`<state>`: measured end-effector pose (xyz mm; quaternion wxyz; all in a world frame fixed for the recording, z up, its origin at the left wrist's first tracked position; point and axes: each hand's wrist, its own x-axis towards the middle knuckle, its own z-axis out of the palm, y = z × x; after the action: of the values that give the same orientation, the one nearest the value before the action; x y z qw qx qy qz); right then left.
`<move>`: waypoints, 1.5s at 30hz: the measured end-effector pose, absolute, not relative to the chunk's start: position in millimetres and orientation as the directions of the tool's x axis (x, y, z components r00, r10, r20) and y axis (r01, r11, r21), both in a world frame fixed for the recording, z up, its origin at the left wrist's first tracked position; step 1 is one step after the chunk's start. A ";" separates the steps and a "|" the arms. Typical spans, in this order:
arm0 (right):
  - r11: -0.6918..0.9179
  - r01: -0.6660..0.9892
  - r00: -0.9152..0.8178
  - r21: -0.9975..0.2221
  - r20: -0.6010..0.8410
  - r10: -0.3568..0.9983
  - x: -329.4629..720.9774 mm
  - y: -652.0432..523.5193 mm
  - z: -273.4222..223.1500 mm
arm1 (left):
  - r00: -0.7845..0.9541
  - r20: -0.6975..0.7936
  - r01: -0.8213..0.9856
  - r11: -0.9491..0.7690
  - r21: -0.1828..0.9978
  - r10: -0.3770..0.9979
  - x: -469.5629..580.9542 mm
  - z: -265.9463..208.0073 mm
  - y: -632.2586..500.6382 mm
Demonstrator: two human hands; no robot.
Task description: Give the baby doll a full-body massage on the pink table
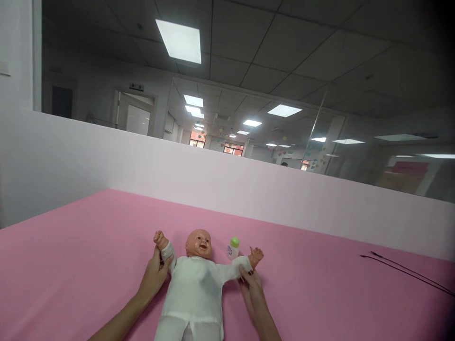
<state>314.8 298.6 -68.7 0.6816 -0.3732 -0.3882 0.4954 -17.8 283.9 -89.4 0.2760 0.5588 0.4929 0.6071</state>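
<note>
Both hands (152,278) (253,288) in a pinch around the white sleeves (231,271) of a bald, open-mouthed doll (195,290).

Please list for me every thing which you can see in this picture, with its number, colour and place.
doll: 1, white clothes, on its back on the table
bottle: 1, whitish with green cap, beside the doll's head
table: 1, pink, under the doll
cord: two strands, dark, right side of the table; perhaps one piece
wall: 1, white, behind the table
lights: several, white, on the ceiling
ceiling: 1, dark grey, top
door: 1, white, back left
far windows: at least two, reddish, background
left hand: 1, bare, holding one doll sleeve
right hand: 1, bare, holding the other sleeve
</note>
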 end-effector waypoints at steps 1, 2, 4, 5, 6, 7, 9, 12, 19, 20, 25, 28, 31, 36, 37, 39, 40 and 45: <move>0.249 -0.332 0.251 -0.910 0.169 0.953 316.4 298.5 -66.7 | -0.205 0.420 0.232 -0.373 0.898 0.884 -17.5 -89.0 282.5; 0.262 -0.268 0.291 -0.927 0.182 0.939 316.6 298.0 -65.1 | -0.189 0.428 0.258 -0.376 0.890 0.884 -17.1 -88.5 281.1; 0.282 -0.146 0.327 -0.948 0.222 0.918 313.0 295.1 -62.6 | -0.168 0.450 0.336 -0.378 0.863 0.877 -16.4 -87.2 278.1; 0.289 -0.095 0.305 -0.953 0.249 0.919 309.4 292.6 -61.6 | -0.147 0.473 0.382 -0.391 0.837 0.869 -16.1 -86.0 276.6; 0.302 -0.048 0.256 -0.952 0.281 0.925 305.0 289.5 -60.6 | -0.107 0.504 0.427 -0.419 0.802 0.857 -15.8 -84.3 275.1; 0.329 0.001 0.182 -0.944 0.323 0.929 300.3 286.0 -59.6 | -0.041 0.545 0.465 -0.466 0.752 0.838 -15.5 -82.1 273.7; 0.418 0.117 -0.005 -0.901 0.421 0.907 291.4 278.8 -57.6 | 0.140 0.618 0.510 -0.591 0.625 0.774 -15.1 -77.1 271.2; 0.528 0.228 -0.216 -0.818 0.486 0.847 282.6 273.2 -56.6 | 0.319 0.655 0.533 -0.702 0.473 0.684 -15.0 -71.5 269.2; 0.297 0.023 -0.042 -0.955 0.296 0.954 288.6 286.1 -63.9 | 0.183 0.623 0.463 -0.626 0.628 0.761 -13.9 -78.8 272.2; 0.253 -0.038 0.002 -0.967 0.254 0.967 291.3 287.8 -65.5 | 0.106 0.596 0.412 -0.581 0.702 0.796 -13.3 -81.6 274.2; 0.146 -0.303 0.178 -0.942 0.095 0.979 304.2 292.9 -72.9 | -0.276 0.374 0.125 -0.353 0.927 0.886 -14.0 -96.7 288.9; 0.153 -0.305 0.181 -0.940 0.100 0.978 306.3 295.4 -73.3 | -0.355 0.341 0.091 -0.331 0.939 0.870 -15.9 -99.0 293.0; 0.189 -0.192 0.108 -0.963 0.170 0.979 301.6 294.2 -68.8 | -0.229 0.407 0.148 -0.381 0.913 0.884 -14.5 -91.4 287.0; 0.338 0.081 -0.150 -0.938 0.324 0.934 288.9 283.3 -59.3 | 0.133 0.620 0.403 -0.614 0.679 0.773 -7.8 -75.2 268.9; 0.355 0.104 -0.174 -0.929 0.334 0.926 287.7 282.0 -59.1 | 0.174 0.635 0.436 -0.637 0.636 0.753 -6.9 -74.7 267.2; 0.347 0.096 -0.178 -0.933 0.327 0.928 287.6 282.1 -61.1 | 0.168 0.632 0.460 -0.628 0.628 0.756 -5.8 -77.2 267.0; 0.321 0.069 -0.155 -0.945 0.308 0.939 288.6 283.4 -62.9 | 0.120 0.617 0.449 -0.597 0.665 0.778 -5.5 -79.6 268.2; 0.179 -0.178 0.082 -0.968 0.166 0.983 300.3 294.0 -73.2 | -0.217 0.489 0.214 -0.447 0.868 0.845 -6.6 -87.4 279.0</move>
<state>300.3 294.0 -73.2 0.6021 -0.4224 -0.4763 0.4819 -6.6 279.0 -87.4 0.2509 0.5732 0.4619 0.6287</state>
